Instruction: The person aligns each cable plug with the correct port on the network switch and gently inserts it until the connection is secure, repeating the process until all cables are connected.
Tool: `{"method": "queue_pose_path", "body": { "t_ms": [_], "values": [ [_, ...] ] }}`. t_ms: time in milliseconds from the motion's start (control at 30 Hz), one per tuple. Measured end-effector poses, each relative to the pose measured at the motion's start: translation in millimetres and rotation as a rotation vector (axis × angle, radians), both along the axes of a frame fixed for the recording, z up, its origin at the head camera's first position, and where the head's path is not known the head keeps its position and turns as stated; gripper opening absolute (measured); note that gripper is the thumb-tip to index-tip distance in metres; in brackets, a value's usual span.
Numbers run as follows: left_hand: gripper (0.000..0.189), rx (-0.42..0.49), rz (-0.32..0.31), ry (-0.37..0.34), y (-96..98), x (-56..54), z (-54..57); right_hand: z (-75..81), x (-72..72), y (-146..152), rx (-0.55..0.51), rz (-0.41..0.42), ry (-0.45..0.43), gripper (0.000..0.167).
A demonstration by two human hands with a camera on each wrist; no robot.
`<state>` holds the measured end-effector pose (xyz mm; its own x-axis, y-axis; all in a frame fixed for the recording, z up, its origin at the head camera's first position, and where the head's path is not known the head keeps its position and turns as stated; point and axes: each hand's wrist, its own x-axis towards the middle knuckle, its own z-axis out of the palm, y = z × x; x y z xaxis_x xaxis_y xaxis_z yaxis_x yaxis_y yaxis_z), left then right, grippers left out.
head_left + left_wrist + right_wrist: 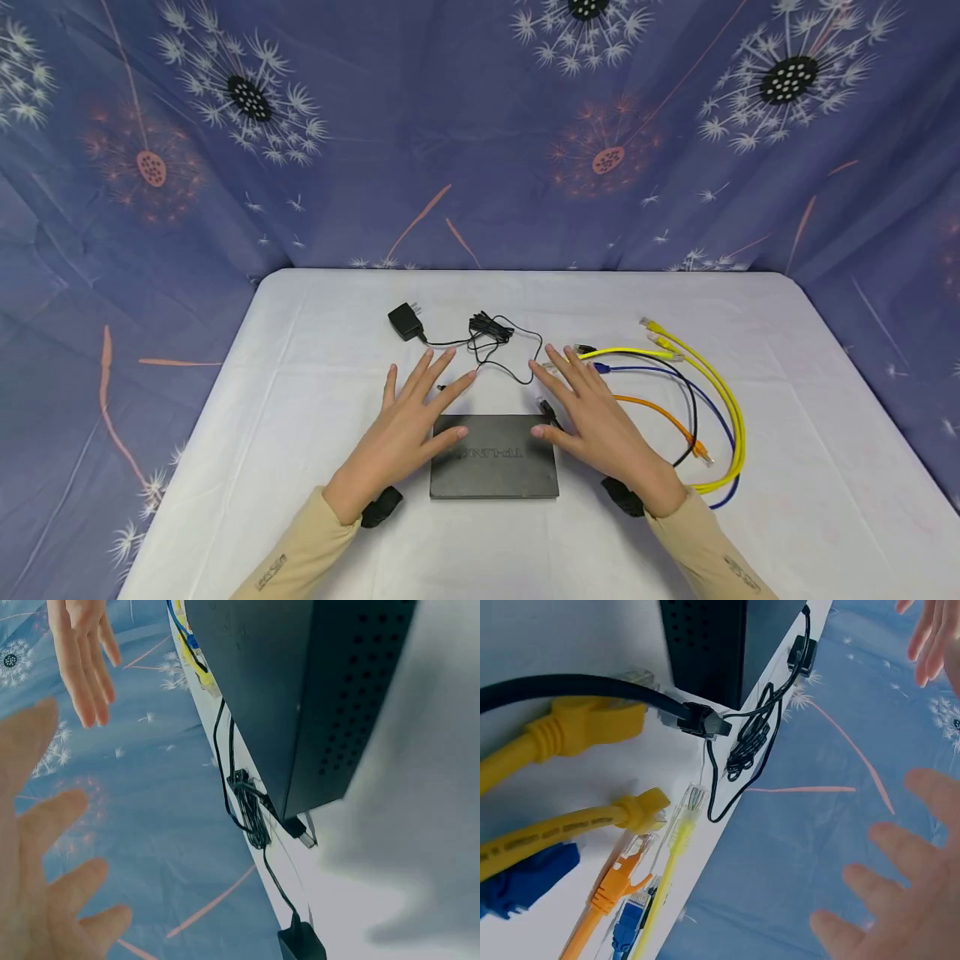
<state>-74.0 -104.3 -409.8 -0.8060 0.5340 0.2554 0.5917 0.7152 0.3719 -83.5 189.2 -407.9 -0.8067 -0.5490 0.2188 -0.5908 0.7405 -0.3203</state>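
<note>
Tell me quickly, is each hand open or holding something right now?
Left hand: open and spread near the box, holding nothing.
Right hand: open and spread at the box's other side, holding nothing.

Soft, even light brightens the head view, leaving only faint shadows on the white bench (840,433) near the sleeves (303,550). The wrist views look cooler; in the left one, blurred grey shadow surrounds a pale bright patch. Close fingers (79,881) appear soft and washed out. Printing on the dark box (495,481) is faint.
</note>
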Motion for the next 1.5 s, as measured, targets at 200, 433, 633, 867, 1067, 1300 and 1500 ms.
{"method": "queue_pose_path", "body": {
  "t_ms": [200, 433, 633, 867, 1067, 1300, 1500],
  "values": [
    [0.071, 0.004, -0.047, -0.028, -7.2, 4.7, 1.7, -1.7, 5.2, 4, -0.034, 0.060, -0.046, 0.086],
    [0.076, -0.018, -0.089, -0.100, -14.5, 11.5, -1.5, -3.5, 11.9, 6, -0.060, 0.083, -0.114, 0.087],
    [0.084, -0.043, -0.109, -0.205, -18.1, 17.7, -5.6, -5.8, 18.3, 5, -0.049, 0.092, -0.146, 0.089],
    [0.088, -0.054, -0.117, -0.255, -20.2, 20.6, -10.1, -14.1, 25.8, 4, -0.076, 0.109, -0.174, 0.092],
    [0.091, -0.050, -0.131, -0.296, -20.7, 20.8, -14.7, -21.7, 31.1, 3, -0.090, 0.121, -0.190, 0.091],
    [0.094, -0.037, -0.137, -0.320, -20.7, 18.9, -22.2, -27.6, 34.8, 0, -0.069, 0.109, -0.229, 0.091],
    [0.096, -0.040, -0.144, -0.337, -21.3, 16.9, -27.7, -33.2, 34.8, -1, -0.060, 0.100, -0.224, 0.094]
  ]
}}
